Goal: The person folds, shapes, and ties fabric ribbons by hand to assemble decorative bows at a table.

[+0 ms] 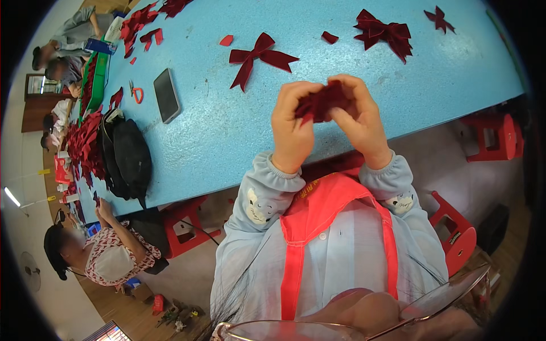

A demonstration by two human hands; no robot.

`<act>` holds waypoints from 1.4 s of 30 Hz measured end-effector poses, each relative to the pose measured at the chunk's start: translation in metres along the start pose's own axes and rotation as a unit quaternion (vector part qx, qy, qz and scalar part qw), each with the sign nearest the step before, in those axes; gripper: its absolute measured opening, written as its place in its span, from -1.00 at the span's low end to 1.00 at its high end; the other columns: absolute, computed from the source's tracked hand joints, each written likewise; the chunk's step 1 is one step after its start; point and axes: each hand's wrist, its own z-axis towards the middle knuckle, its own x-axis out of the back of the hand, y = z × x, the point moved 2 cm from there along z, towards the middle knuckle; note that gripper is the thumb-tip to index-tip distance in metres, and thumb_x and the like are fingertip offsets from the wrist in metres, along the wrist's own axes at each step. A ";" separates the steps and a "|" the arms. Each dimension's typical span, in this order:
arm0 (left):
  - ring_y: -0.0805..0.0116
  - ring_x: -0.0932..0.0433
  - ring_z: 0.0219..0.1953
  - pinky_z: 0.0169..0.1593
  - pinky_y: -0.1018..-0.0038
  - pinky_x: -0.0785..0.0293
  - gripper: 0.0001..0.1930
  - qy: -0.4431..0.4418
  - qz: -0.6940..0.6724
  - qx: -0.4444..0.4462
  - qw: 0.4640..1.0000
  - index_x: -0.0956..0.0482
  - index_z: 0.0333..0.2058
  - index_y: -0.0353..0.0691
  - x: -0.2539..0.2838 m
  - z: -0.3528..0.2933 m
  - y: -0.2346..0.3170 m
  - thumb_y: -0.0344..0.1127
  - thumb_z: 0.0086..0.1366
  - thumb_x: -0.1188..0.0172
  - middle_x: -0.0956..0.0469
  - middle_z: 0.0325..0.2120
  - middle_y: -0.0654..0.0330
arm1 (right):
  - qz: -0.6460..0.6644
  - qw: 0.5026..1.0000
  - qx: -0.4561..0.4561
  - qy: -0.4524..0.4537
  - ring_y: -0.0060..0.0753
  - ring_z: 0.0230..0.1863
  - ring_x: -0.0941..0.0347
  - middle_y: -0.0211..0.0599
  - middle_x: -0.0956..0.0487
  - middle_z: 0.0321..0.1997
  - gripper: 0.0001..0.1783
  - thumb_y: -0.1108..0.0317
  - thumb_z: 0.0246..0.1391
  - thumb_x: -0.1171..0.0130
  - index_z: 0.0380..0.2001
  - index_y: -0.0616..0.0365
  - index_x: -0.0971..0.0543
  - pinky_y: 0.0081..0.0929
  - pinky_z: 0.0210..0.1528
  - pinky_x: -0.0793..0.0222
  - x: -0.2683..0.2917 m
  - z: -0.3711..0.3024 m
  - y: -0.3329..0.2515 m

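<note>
Left hand: the person's left hand (293, 125) is curled, fingers bent over the near-left part of a folded dark red velvet ribbon (323, 103), gripping it.
Right hand: the right hand (364, 122) arches round the other side of the same ribbon, thumb and fingers closed on it.
Velvet ribbon: held between both hands, above the near edge of the speckled light-blue desk (210, 153); its exact folds are partly hidden by the fingers.
Finished-looking bow: a dark red velvet bow with two tails (259, 58) lies flat beyond the hands, to the left.
Bow pile: several dark red bows heaped together (385, 35) lie beyond the right hand.
Scraps: a small bright red offcut (227, 40) lies beside the single bow; a darker velvet piece (329, 37) lies near the pile.
Left side: a dark-screened smartphone (166, 95), orange-handled scissors (137, 95) and a black fabric bag (131, 159).
</note>
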 end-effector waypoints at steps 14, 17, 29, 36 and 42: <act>0.29 -0.48 -0.26 -0.22 0.50 -0.45 -0.61 0.124 0.222 -0.150 0.955 -0.49 -0.15 -0.29 -0.010 -0.004 0.010 -0.65 -0.03 -0.08 -0.43 -0.25 0.09 | -0.383 0.831 0.393 0.095 -0.28 -0.38 -0.32 -0.31 -0.42 -0.35 -0.72 0.48 -0.19 -0.27 -0.30 0.14 -0.54 -0.46 -0.39 -0.26 -0.018 -0.008 -0.023; 0.31 -0.48 -0.26 -0.22 0.51 -0.45 -0.62 0.114 0.249 -0.159 0.949 -0.50 -0.15 -0.29 -0.010 -0.004 0.009 -0.62 -0.03 -0.13 -0.43 -0.26 0.10 | -0.390 0.824 0.400 0.093 -0.24 -0.39 -0.34 -0.30 -0.42 -0.38 -0.83 0.47 -0.13 -0.22 -0.38 0.16 -0.51 -0.42 -0.38 -0.26 -0.018 -0.010 -0.016; 0.41 -0.48 -0.19 -0.14 0.54 -0.43 -0.61 0.132 -0.173 0.039 0.975 -0.41 -0.09 -0.34 -0.005 -0.006 -0.002 -0.71 0.06 0.02 -0.47 -0.24 0.17 | -0.278 0.878 0.374 0.111 -0.25 -0.25 -0.36 -0.25 -0.43 -0.27 -0.77 0.50 -0.11 -0.17 -0.31 0.15 -0.46 -0.44 -0.24 -0.27 -0.011 -0.013 -0.016; 0.38 -0.48 -0.12 -0.09 0.50 -0.43 -0.65 0.093 -0.266 0.048 0.958 -0.31 -0.04 -0.30 -0.012 -0.010 -0.001 -0.61 0.16 0.08 -0.44 -0.15 0.16 | -0.216 0.945 0.224 0.101 -0.39 -0.14 -0.35 -0.28 -0.46 -0.08 -0.70 0.51 -0.09 -0.13 -0.19 0.16 -0.48 -0.52 -0.18 -0.23 0.002 -0.004 -0.013; 0.44 -0.46 -0.23 -0.22 0.55 -0.42 -0.66 0.009 -0.221 -0.005 0.975 -0.27 -0.04 -0.31 -0.020 -0.011 -0.002 -0.58 0.17 0.03 -0.44 -0.19 0.17 | -0.076 0.991 0.103 0.036 -0.52 -0.16 -0.34 -0.37 -0.46 -0.13 -0.72 0.50 -0.06 -0.14 -0.20 0.17 -0.49 -0.55 -0.21 -0.24 0.010 -0.001 -0.009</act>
